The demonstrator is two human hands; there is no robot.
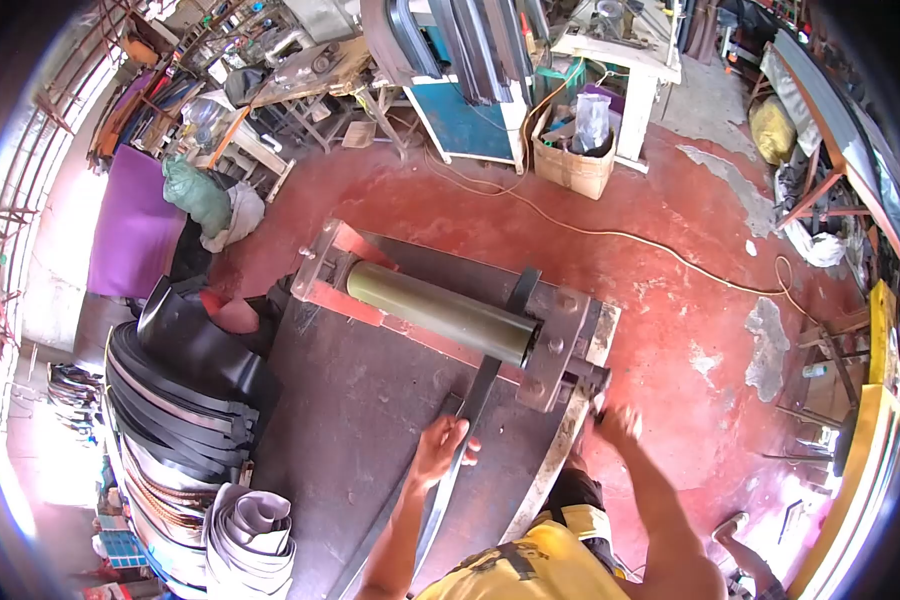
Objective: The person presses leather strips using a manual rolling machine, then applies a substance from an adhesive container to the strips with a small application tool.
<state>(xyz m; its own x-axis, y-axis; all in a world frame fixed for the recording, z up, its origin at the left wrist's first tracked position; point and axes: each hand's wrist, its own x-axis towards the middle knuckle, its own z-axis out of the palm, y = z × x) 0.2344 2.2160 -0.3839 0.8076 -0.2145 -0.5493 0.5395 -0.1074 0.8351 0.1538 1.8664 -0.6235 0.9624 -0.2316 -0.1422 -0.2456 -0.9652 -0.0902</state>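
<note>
- Two hands at work, both on the roller machine.
- left hand (442, 447) closed around a dark metal strip (475, 400), gripping it near the table edge; fingers wrap the strip from the left.
- right hand (613, 422) at the machine's right end, by what looks like a crank handle (592, 385); hand is blurred, so cannot tell whether it grips or only touches.
- metal strip runs up from the left hand, under the green roller (440, 312), and comes out curved on the far side near the frame (560, 345).
- Step in hand, as a judgement: strip being fed through the rollers for bending, left hand guiding, right hand at the drive end.
- Next move likely calls for keeping the strip square to the roller while the right end is turned; left fingers sit close to the nip, so they need to stay back.
- work table (370, 420) is dark sheet steel, scratched.
- Stack of curved dark pieces (185, 390) just beside the table on the left; rolled grey sheet (250, 530) below it.
- Red floor (670, 270) with an orange cable (610, 235) running across; cardboard box (570, 160) well apart, further back.
</note>
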